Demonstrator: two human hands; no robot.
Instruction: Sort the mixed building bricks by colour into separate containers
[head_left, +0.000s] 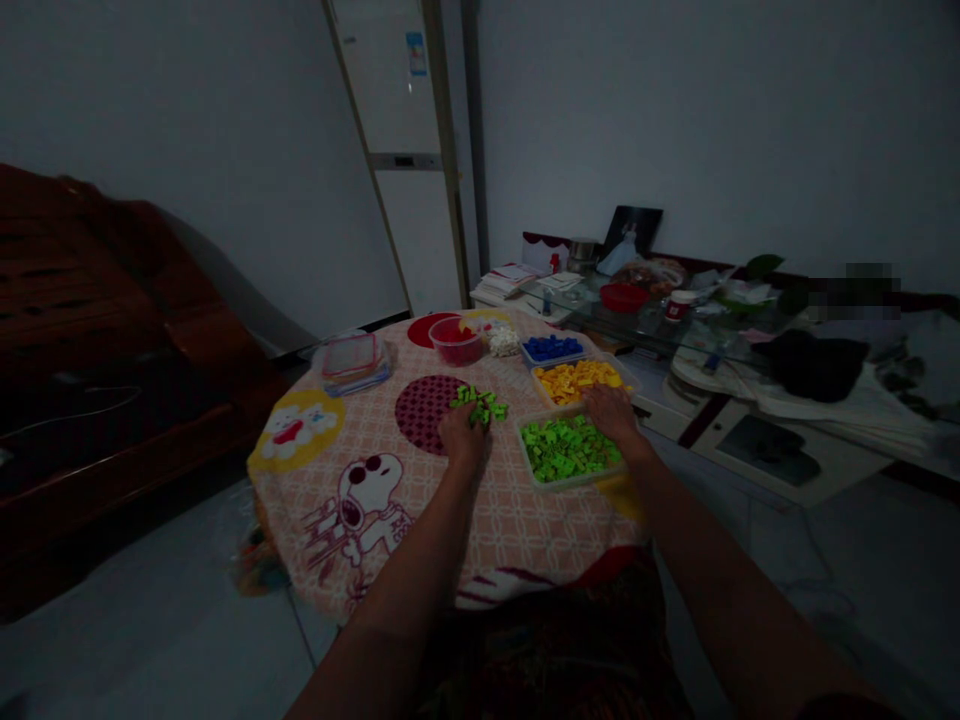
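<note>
Loose green pieces (491, 408) lie in a small heap on the patterned tablecloth (517, 540). My left hand (463, 432) is at the heap's near left edge, its fingers bent down and too dark to make out. My right hand (609, 412) rests at the near edge of a tray of yellow pieces (566, 380); its fingertips are among the pieces, and what they hold is unclear. Nearer to me is a tray of green pieces (566, 450). Behind the yellow ones stands a tray of blue pieces (553, 347).
White pieces (503, 341) lie beside a round clear tub (457, 342) with red contents at the table's back. A stack of flat packets (352, 362) is at the back left. A cluttered glass-topped cabinet (637, 318) stands behind on the right.
</note>
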